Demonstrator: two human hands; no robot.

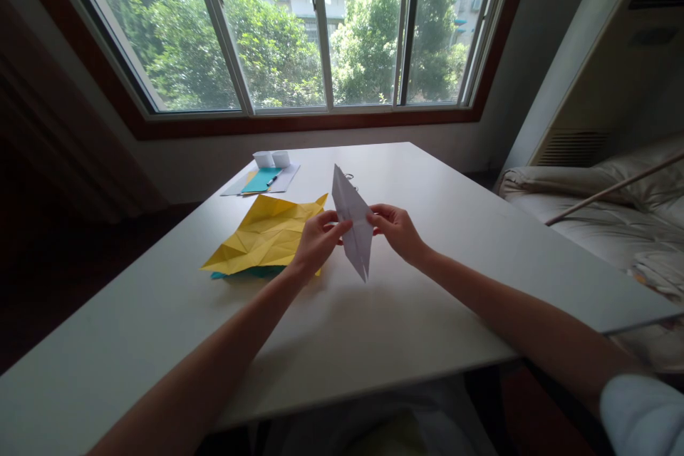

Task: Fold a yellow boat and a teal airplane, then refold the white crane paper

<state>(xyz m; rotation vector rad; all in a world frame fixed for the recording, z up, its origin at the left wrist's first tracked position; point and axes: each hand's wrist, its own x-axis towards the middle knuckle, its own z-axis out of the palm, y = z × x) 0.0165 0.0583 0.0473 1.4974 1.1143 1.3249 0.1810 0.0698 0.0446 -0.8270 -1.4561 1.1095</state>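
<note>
Both hands, left (pixel 316 241) and right (pixel 396 230), pinch a white paper (pixel 353 228) already creased into a pointy kite, nowhere near finished imo.

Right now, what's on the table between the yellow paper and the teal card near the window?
Nothing: in the head view, only bare white table separates the yellow paper from the teal card.

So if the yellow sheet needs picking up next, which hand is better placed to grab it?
Probably the left hand: it lies beside the yellow sheet, at its right edge. The right hand is on the far side of the white paper that both hands pinch, so it would have to cross over.
</note>
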